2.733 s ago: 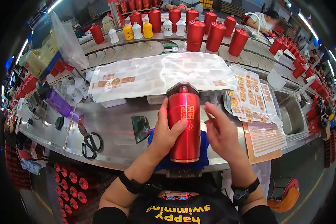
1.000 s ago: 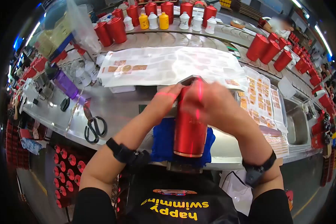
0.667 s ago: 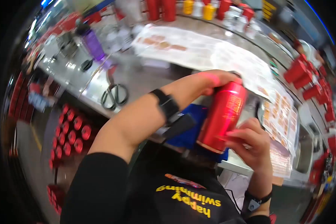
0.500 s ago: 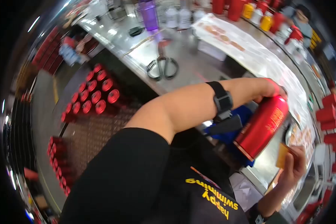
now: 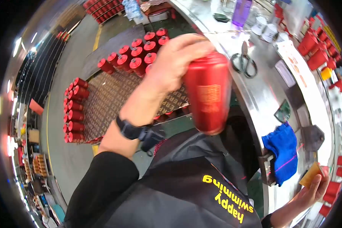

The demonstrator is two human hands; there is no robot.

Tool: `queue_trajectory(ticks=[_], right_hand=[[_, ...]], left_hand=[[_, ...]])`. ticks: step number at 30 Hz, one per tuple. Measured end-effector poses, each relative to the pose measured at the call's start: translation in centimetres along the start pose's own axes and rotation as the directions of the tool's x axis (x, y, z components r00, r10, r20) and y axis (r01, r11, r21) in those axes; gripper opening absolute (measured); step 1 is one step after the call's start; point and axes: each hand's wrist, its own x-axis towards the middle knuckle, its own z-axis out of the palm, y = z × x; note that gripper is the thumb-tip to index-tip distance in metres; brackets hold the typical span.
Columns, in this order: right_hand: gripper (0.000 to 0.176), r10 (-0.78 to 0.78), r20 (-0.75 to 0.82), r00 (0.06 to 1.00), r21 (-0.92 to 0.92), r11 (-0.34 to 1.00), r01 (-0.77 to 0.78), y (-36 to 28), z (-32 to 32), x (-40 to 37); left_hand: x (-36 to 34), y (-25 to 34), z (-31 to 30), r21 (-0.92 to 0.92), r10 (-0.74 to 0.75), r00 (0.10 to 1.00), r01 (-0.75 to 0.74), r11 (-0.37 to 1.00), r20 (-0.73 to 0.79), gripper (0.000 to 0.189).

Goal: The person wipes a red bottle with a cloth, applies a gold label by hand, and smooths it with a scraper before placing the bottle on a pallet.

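Observation:
My left hand is closed round the upper end of a shiny red bottle. Gold printing marks the bottle's side, which is slightly blurred. It hangs nearly upright in front of my apron, between the workbench and a platform of similar red bottles. At the lower right, my right hand pinches a small flat tan piece between thumb and fingers; its exact kind I cannot tell. A folded blue cloth lies on the bench edge, left of that hand.
Red bottles stand in groups on a brown, letter-patterned platform to the left. Black-handled scissors, a purple tumbler and white containers are on the metal bench. A white sheet runs along it.
My left hand has carried the red bottle left, from over the bench toward the platform. The view has turned left. My right hand still holds the tan piece.

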Motion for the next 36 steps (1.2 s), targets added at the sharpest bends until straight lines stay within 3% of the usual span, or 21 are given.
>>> queue_trajectory(ticks=[1, 3, 5, 8, 10, 11, 12, 14, 17, 22, 24, 26, 27, 28, 29, 30, 32, 33, 34, 35, 36], right_hand=[[0.026, -0.01, 0.024, 1.0, -0.018, 1.0, 0.01, -0.2, 1.0, 0.8], [0.028, -0.019, 0.111, 0.994, -0.049, 0.999, 0.025, -0.9, 2.7, 2.2], [0.028, -0.022, 0.146, 0.989, -0.047, 0.998, 0.029, -1.0, 4.9, 3.3], [0.027, 0.009, 0.187, 0.982, -0.067, 0.998, 0.004, -1.7, 8.3, 4.8], [0.025, 0.06, 0.193, 0.979, -0.123, 0.992, -0.036, -2.1, 10.1, 5.4], [0.023, -0.004, 0.203, 0.979, -0.131, 0.991, 0.031, -1.9, 11.0, 5.8], [0.023, 0.044, 0.177, 0.983, -0.176, 0.984, -0.013, -2.1, 11.7, 6.1], [0.023, 0.136, 0.112, 0.984, -0.266, 0.959, -0.102, -2.8, 12.9, 6.2], [0.022, 0.22, 0.039, 0.975, -0.196, 0.958, -0.209, -2.0, 13.2, 6.1], [0.02, 0.293, -0.035, 0.955, -0.241, 0.925, -0.293, -1.3, 13.6, 6.2], [0.023, 0.312, -0.115, 0.943, -0.27, 0.904, -0.332, -2.0, 15.5, 6.5], [0.023, 0.295, -0.116, 0.948, -0.35, 0.881, -0.317, -1.6, 15.7, 6.8], [0.022, 0.33, -0.139, 0.934, -0.373, 0.856, -0.358, -2.4, 16.8, 7.2], [0.022, 0.358, -0.178, 0.916, -0.392, 0.828, -0.4, -3.3, 18.0, 7.6], [0.021, 0.352, -0.202, 0.914, -0.394, 0.825, -0.405, -3.8, 18.5, 8.1], [0.021, 0.352, -0.221, 0.91, -0.398, 0.819, -0.413, -4.2, 18.8, 8.7], [0.022, 0.358, -0.215, 0.909, -0.312, 0.856, -0.411, -5.7, 20.0, 10.4], [0.023, 0.336, -0.19, 0.922, -0.377, 0.843, -0.385, -5.2, 18.9, 11.6], [0.024, 0.322, -0.159, 0.933, -0.437, 0.825, -0.359, -4.5, 17.6, 12.7], [0.024, 0.309, -0.12, 0.943, -0.401, 0.854, -0.331, -4.0, 16.9, 14.0], [0.025, 0.292, -0.08, 0.953, -0.366, 0.881, -0.301, -3.6, 16.3, 15.5]], left_hand=[[-1.8, 0.4, -3.1, 0.128, -0.011, 0.992, 0.026, 0.991, -0.123, 0.029], [-4.6, -1.7, -9.8, 0.307, 0.124, 0.946, -0.028, 0.951, -0.298, 0.028], [-7.1, -4.8, -16.7, 0.535, 0.23, 0.855, 0.065, 0.842, -0.465, 0.031], [-9.7, -9.9, -26.2, 0.758, 0.447, 0.733, 0.143, 0.636, -0.514, 0.034], [-10.4, -12.7, -32.0, 0.79, 0.492, 0.644, 0.316, 0.526, -0.585, 0.035], [-10.5, -14.2, -35.1, 0.791, 0.532, 0.602, 0.322, 0.521, -0.596, 0.035], [-10.4, -15.0, -37.6, 0.787, 0.547, 0.567, 0.418, 0.454, -0.617, 0.034], [-9.8, -15.4, -41.3, 0.753, 0.55, 0.514, 0.461, 0.469, -0.658, 0.035], [-8.8, -18.6, -49.4, 0.706, 0.591, 0.441, 0.618, 0.346, -0.676, 0.037], [-6.8, -21.8, -57.0, 0.576, 0.549, 0.314, 0.709, 0.406, -0.774, 0.04], [-6.3, -23.7, -59.8, 0.578, 0.536, 0.297, 0.651, 0.492, -0.79, 0.041], [-5.8, -23.1, -58.9, 0.544, 0.461, 0.326, 0.679, 0.493, -0.825, 0.04], [-5.9, -23.4, -59.7, 0.382, 0.189, 0.418, 0.446, 0.809, -0.888, 0.039], [-5.5, -22.8, -58.3, 0.502, 0.317, 0.404, 0.53, 0.683, -0.858, 0.036], [-5.5, -23.3, -60.0, 0.542, 0.339, 0.424, 0.68, 0.493, -0.84, 0.037], [-5.0, -23.6, -59.5, 0.438, 0.227, 0.42, 0.522, 0.732, -0.879, 0.042], [-5.7, -26.3, -65.6, 0.633, 0.427, 0.514, 0.746, 0.207, -0.744, 0.051], [-5.1, -24.8, -63.8, 0.579, 0.39, 0.498, 0.806, 0.123, -0.775, 0.053], [-5.8, -24.9, -63.9, 0.669, 0.433, 0.564, 0.731, 0.135, -0.704, 0.054], [-6.0, -25.8, -66.3, 0.624, 0.381, 0.563, 0.779, 0.049, -0.733, 0.058], [-6.1, -24.0, -63.7, 0.667, 0.324, 0.617, 0.742, 0.063, -0.717, 0.063]])
